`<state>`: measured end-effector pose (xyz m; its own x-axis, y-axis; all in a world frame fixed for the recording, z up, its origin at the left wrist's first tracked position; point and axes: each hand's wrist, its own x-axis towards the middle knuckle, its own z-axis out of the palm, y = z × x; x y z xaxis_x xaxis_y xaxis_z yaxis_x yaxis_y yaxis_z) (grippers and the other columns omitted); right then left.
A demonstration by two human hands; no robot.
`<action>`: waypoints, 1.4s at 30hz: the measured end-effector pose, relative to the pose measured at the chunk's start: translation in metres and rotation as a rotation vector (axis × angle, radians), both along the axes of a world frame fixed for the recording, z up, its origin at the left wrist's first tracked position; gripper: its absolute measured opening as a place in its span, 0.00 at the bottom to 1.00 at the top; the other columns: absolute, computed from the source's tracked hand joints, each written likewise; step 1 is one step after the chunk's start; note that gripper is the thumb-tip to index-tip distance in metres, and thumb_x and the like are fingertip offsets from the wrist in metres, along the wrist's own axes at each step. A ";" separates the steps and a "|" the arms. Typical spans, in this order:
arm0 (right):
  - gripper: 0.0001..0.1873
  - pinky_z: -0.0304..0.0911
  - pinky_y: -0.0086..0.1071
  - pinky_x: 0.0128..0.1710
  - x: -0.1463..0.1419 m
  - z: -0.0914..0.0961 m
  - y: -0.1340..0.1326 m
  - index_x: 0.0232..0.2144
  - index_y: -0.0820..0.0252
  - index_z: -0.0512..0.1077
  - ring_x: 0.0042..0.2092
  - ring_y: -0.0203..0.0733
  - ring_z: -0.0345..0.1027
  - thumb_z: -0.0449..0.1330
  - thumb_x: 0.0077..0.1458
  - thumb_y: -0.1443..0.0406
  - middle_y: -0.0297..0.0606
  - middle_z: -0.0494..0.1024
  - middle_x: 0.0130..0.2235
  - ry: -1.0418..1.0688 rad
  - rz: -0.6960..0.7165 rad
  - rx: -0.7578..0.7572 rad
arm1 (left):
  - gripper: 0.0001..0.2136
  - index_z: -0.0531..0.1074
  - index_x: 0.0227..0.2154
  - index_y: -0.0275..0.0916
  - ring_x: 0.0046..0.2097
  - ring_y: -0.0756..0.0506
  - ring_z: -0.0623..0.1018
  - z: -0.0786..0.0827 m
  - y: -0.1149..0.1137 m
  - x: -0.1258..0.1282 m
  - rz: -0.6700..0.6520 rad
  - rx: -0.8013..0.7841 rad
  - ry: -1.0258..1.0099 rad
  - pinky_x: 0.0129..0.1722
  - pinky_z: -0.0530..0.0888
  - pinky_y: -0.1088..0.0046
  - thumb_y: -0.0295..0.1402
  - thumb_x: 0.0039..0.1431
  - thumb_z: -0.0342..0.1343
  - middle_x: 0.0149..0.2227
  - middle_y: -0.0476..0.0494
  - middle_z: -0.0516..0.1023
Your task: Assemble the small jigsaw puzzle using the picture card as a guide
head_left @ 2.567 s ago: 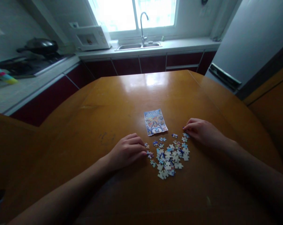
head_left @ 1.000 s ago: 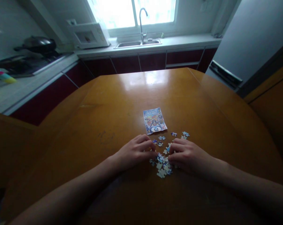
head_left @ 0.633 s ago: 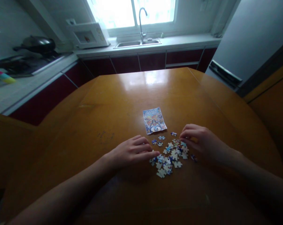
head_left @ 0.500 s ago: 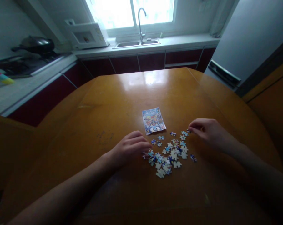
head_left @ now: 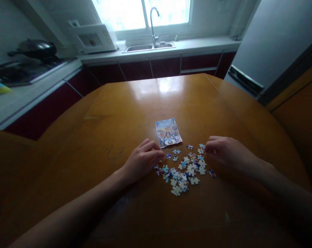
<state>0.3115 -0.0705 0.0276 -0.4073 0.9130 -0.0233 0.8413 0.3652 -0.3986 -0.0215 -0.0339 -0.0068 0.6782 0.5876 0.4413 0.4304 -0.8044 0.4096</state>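
Puzzle pieces [head_left: 190,168] heaped on bench [head_left: 114,113] between your hands, pile running near-left to far-right. Your right grip [head_left: 224,150] is just beside the far-right end, left grip [head_left: 141,160] by the left edge. Fingers curled on both; can't tell if either holds a piece.

Head-height view, forward-down across the table [head_left: 135,113]

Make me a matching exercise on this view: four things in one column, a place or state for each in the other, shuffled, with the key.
1. Printed sheet
2. Puzzle pieces
3. Dark pan
4. Faucet

A. on the stove
B. rising by the sink, in front of the window
C. on the table, with a big-eyed blue figure along its near edge
D. scattered loosely, many pale side up

Pairs: 1-C, 2-D, 3-A, 4-B
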 end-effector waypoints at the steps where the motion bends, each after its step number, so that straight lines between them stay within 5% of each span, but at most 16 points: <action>1: 0.06 0.59 0.30 0.30 -0.006 0.001 -0.003 0.29 0.56 0.77 0.32 0.36 0.68 0.62 0.58 0.68 0.36 0.77 0.33 0.053 0.081 -0.012 | 0.03 0.78 0.39 0.42 0.39 0.48 0.70 0.001 -0.003 0.002 -0.053 -0.004 0.008 0.37 0.69 0.72 0.31 0.64 0.60 0.36 0.46 0.74; 5: 0.05 0.63 0.31 0.38 -0.029 -0.001 -0.015 0.38 0.55 0.78 0.39 0.38 0.69 0.61 0.61 0.67 0.37 0.77 0.39 0.187 0.354 0.003 | 0.06 0.79 0.42 0.46 0.39 0.48 0.70 0.002 -0.013 0.007 -0.207 -0.002 0.066 0.39 0.70 0.71 0.31 0.64 0.60 0.37 0.46 0.75; 9: 0.09 0.62 0.34 0.41 -0.040 -0.010 -0.018 0.33 0.56 0.77 0.40 0.39 0.66 0.58 0.65 0.66 0.38 0.76 0.38 0.151 0.478 0.081 | 0.06 0.79 0.42 0.48 0.38 0.48 0.70 0.001 -0.015 0.007 -0.253 0.032 0.098 0.38 0.69 0.71 0.32 0.64 0.60 0.37 0.47 0.75; 16: 0.08 0.62 0.36 0.41 -0.036 -0.012 -0.014 0.36 0.58 0.77 0.42 0.40 0.65 0.58 0.65 0.66 0.39 0.75 0.39 0.099 0.520 0.085 | 0.06 0.78 0.42 0.46 0.41 0.47 0.70 0.005 -0.014 0.007 -0.292 0.047 0.133 0.41 0.71 0.70 0.34 0.64 0.61 0.40 0.46 0.76; 24: 0.10 0.62 0.36 0.41 -0.037 -0.004 -0.013 0.33 0.59 0.76 0.41 0.41 0.65 0.56 0.66 0.67 0.39 0.75 0.37 0.098 0.553 0.127 | 0.05 0.77 0.31 0.42 0.40 0.46 0.71 0.015 -0.016 0.006 -0.342 0.012 0.120 0.41 0.71 0.69 0.35 0.62 0.62 0.38 0.45 0.77; 29: 0.09 0.64 0.33 0.44 -0.031 0.016 -0.023 0.34 0.57 0.76 0.43 0.38 0.69 0.56 0.65 0.70 0.37 0.78 0.40 0.228 0.618 -0.145 | 0.10 0.77 0.46 0.46 0.43 0.45 0.70 0.012 -0.016 0.009 -0.313 0.028 0.165 0.44 0.72 0.68 0.36 0.63 0.61 0.42 0.44 0.76; 32: 0.09 0.64 0.32 0.41 -0.032 0.018 -0.028 0.31 0.58 0.77 0.39 0.38 0.71 0.59 0.62 0.70 0.36 0.79 0.36 0.172 0.685 -0.251 | 0.10 0.78 0.46 0.47 0.44 0.45 0.70 0.010 -0.017 0.012 -0.309 0.045 0.181 0.44 0.72 0.68 0.37 0.63 0.62 0.43 0.45 0.76; 42: 0.06 0.64 0.34 0.46 -0.040 0.008 -0.026 0.38 0.58 0.75 0.44 0.39 0.71 0.58 0.64 0.69 0.38 0.79 0.40 0.182 0.550 -0.068 | 0.03 0.77 0.40 0.46 0.41 0.46 0.71 0.010 -0.018 0.010 -0.379 0.104 0.139 0.41 0.70 0.69 0.33 0.65 0.61 0.41 0.47 0.79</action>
